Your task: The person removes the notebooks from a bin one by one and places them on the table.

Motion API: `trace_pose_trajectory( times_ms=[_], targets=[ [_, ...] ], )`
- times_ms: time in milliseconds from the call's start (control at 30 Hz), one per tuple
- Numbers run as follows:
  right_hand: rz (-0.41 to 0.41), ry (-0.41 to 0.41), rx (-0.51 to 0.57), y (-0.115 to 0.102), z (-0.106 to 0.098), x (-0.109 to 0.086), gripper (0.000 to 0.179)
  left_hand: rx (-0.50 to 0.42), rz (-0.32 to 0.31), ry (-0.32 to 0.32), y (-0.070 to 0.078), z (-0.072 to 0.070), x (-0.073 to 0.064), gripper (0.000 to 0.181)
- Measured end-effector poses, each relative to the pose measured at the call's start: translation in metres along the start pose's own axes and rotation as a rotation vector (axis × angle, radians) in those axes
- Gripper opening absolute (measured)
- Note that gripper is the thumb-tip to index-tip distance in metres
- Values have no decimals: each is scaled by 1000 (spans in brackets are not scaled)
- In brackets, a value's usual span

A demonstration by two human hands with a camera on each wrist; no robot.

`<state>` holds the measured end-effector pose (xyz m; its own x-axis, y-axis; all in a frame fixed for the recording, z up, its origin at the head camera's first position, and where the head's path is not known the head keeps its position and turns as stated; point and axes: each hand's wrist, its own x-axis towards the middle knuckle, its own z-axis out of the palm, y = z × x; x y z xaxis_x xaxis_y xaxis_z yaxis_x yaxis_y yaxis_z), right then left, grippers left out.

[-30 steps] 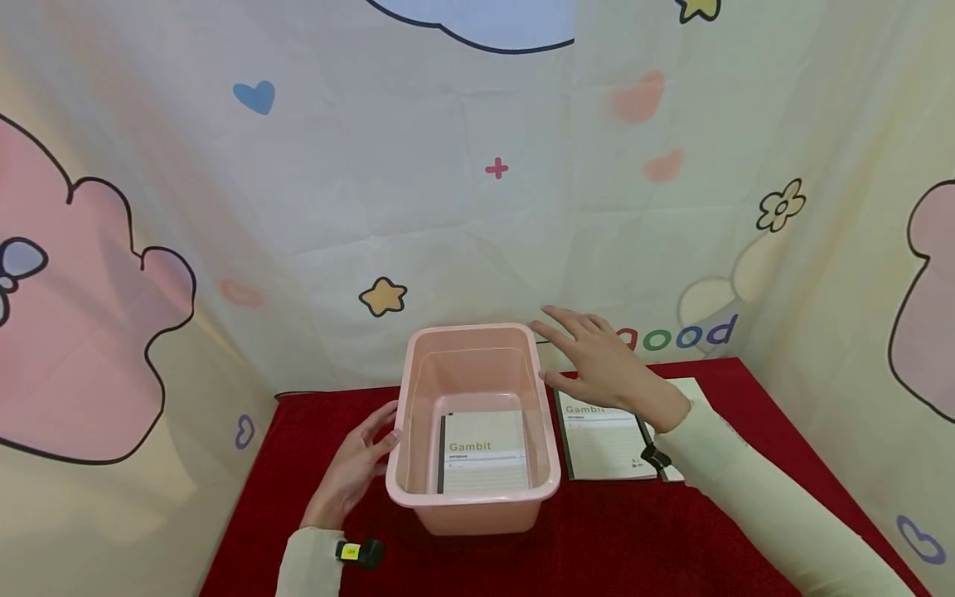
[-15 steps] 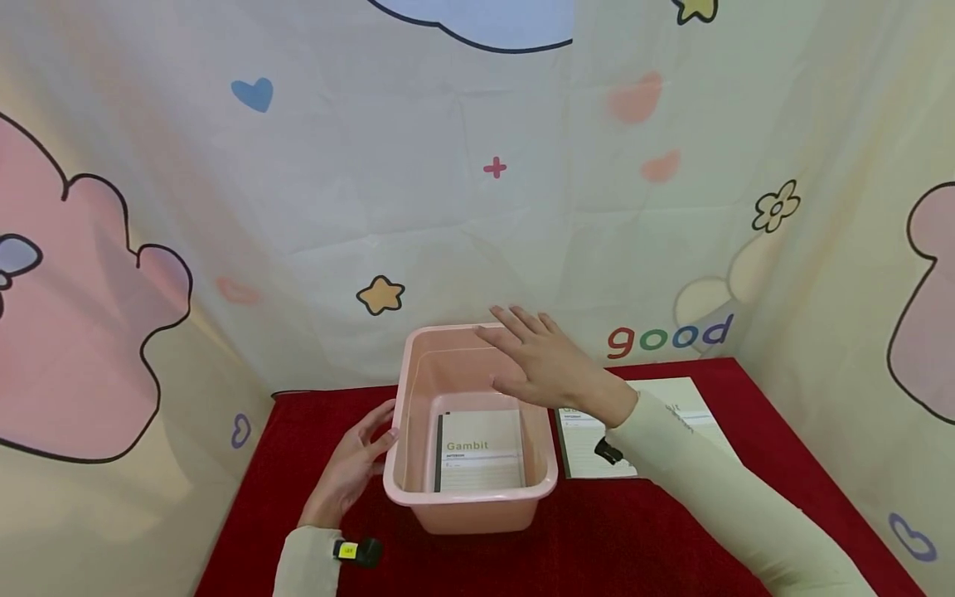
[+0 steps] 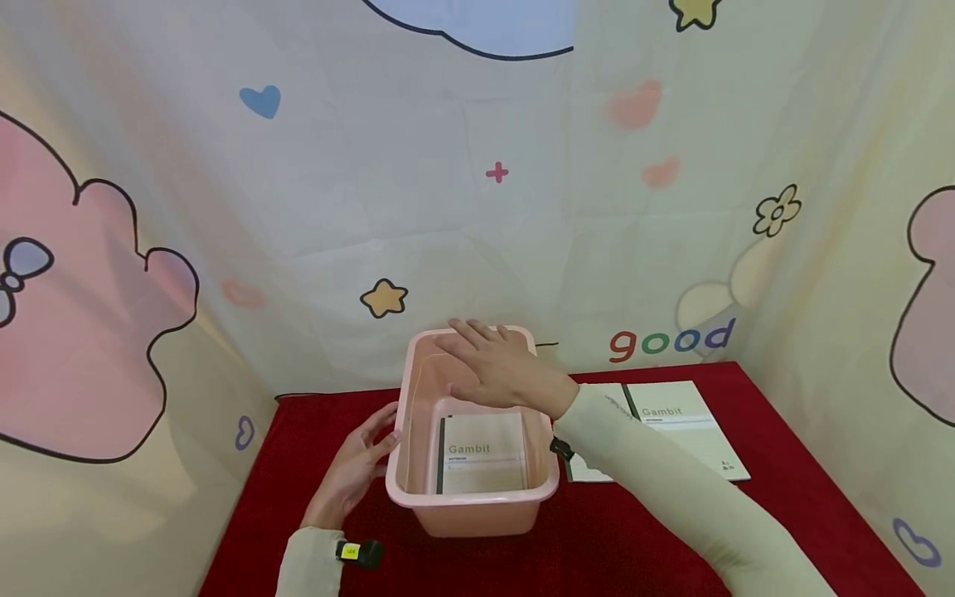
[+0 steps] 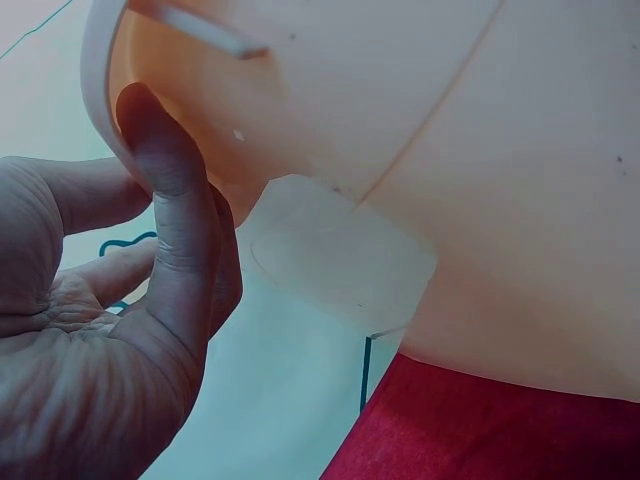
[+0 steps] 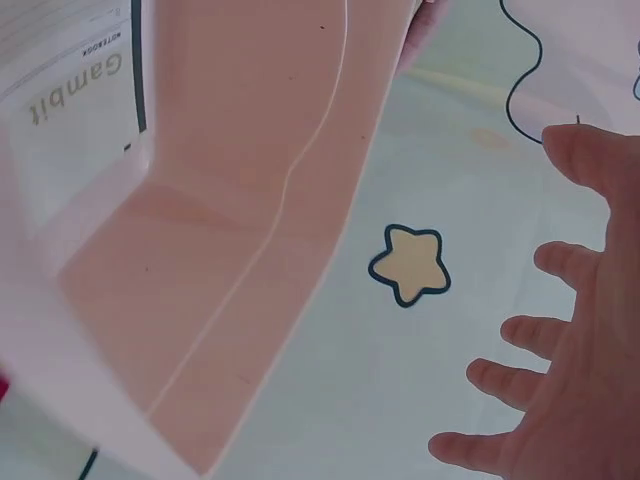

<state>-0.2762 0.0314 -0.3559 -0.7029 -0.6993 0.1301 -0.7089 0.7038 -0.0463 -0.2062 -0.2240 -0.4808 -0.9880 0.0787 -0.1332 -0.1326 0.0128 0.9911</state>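
Note:
A pink plastic basin stands on the red cloth, with a pale Gambit notebook lying face up on its floor. My left hand grips the basin's left rim. In the left wrist view the fingers curl at the rim. Over the far half of the basin hovers my right hand, palm down with fingers spread and holding nothing. The right wrist view shows these fingers apart from the basin wall.
Two more Gambit notebooks lie to the right of the basin: one mostly in sight, the other partly hidden under the right sleeve. A printed cloth backdrop rises behind and at both sides of the red cloth.
My right hand has swept left, from above the notebooks on the right to over the basin. The left hand, basin and notebooks stay in place.

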Motion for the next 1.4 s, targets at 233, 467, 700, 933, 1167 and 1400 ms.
trace_pose_trajectory(
  times_ms=[233, 467, 700, 933, 1167, 1400],
  targets=[
    [40, -55, 58, -6, 9, 21, 70, -6, -5, -1, 0, -3, 1, 59],
    [106, -155, 52, -5, 26, 41, 73, 2, -9, 15, 1, -4, 3, 57],
    [155, -297, 21, -2, 41, 52, 73, -10, -11, 14, -1, -6, 3, 55],
    [231, -357, 183, 2, 62, 59, 75, -6, -9, 11, -1, -6, 1, 55],
    [382, -370, 374, 4, 84, 58, 84, -9, -8, 13, -1, -5, 0, 56],
    [465, -385, 310, 11, 115, 65, 83, -15, -4, -2, -1, -3, 0, 55]
  ],
)
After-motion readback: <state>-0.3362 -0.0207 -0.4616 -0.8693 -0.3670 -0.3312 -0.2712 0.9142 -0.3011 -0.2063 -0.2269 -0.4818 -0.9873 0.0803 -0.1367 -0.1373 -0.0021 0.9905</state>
